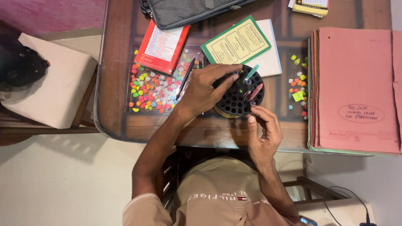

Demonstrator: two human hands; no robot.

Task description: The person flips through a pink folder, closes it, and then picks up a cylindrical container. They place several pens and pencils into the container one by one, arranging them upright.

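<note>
A round black pen holder (235, 100) with many holes stands on the glass-topped wooden table (117, 79). Several pens stick out of it, among them a teal one (251, 72) and a pink one (256, 92). My left hand (206, 88) reaches over the holder's left side, its fingertips pinched on a blue-tipped pen at the top rim. My right hand (264, 129) rests at the holder's near right edge, fingers curled and touching its rim by the pink pen.
Coloured pebbles (153, 90) lie under the glass left and right of the holder. A red booklet (162, 46), a green card (236, 42), pink folders (356, 88) and a grey bag (184, 10) surround it. A cushioned stool (54, 83) stands at the left.
</note>
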